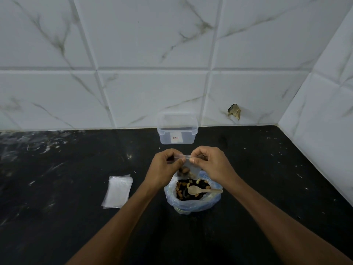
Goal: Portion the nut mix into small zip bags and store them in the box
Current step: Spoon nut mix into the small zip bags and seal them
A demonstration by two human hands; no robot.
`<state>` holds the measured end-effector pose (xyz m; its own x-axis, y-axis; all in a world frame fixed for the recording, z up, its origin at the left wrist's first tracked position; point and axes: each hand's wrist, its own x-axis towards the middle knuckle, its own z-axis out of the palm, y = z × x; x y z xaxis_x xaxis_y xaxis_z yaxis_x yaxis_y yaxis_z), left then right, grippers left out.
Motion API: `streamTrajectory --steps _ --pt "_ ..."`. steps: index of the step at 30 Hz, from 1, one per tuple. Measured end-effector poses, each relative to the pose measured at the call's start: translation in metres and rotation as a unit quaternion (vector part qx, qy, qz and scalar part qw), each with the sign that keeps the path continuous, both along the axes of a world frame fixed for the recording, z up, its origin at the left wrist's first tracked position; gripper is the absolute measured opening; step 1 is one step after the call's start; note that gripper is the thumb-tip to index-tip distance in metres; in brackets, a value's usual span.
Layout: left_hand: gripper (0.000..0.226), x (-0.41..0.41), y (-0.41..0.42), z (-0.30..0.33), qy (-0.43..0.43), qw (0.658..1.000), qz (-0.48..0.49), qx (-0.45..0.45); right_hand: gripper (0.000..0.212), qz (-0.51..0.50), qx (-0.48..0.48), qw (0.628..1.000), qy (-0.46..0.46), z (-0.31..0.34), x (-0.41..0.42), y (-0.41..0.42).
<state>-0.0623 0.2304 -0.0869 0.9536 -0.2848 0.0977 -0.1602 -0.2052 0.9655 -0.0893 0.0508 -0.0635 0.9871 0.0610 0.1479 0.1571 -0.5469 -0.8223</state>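
1. Small zip bag (188, 166) hangs above the big nut mix bag (193, 196) on the worktop (76, 188). Left hand (166, 166) and right hand (210, 163) both pinch its top seal strip, fingers curled.
2. Handling, my read: thin film, limp, slippery, light, with few nuts inside. Best hold is the stiffer zip strip, not the body.
3. Orientation: mouth up, nuts sagging at the bottom; long axis roughly vertical, seal strip running left-right.
4. Box (177, 131) stands open at the wall, well apart. Spoon (202, 190) rests on the mix; spare bags (117, 191) lie to the left.
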Motion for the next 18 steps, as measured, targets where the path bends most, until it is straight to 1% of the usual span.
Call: streamTrajectory --steps 2,5,8,13,15,18 --pt "0.009 0.0012 0.0012 -0.0001 -0.004 1.000 0.005 -0.005 0.007 0.007 0.025 1.000 0.013 -0.0008 0.0000 -0.0020" --pt "0.005 0.0024 0.0045 0.0002 0.003 1.000 0.007 -0.023 0.006 -0.017 0.051 0.998 0.020 -0.0029 -0.0008 -0.0060" --pt "0.008 0.0019 0.0044 0.0011 0.012 0.999 -0.001 -0.030 0.006 -0.021 0.038 0.999 0.003 -0.0042 -0.0013 -0.0064" --pt "0.015 0.0029 0.0004 0.0029 -0.019 1.000 -0.021 0.004 0.008 -0.015 0.016 1.000 0.005 -0.0060 0.0008 -0.0036" --pt "0.009 0.0037 -0.0018 0.0043 -0.019 0.999 -0.032 0.022 0.008 -0.013 0.026 1.000 0.004 -0.0073 0.0014 -0.0034" --pt "0.004 0.0051 -0.0043 0.0060 -0.020 0.999 -0.022 0.033 0.009 -0.012 0.045 0.999 0.008 -0.0076 0.0009 -0.0038"
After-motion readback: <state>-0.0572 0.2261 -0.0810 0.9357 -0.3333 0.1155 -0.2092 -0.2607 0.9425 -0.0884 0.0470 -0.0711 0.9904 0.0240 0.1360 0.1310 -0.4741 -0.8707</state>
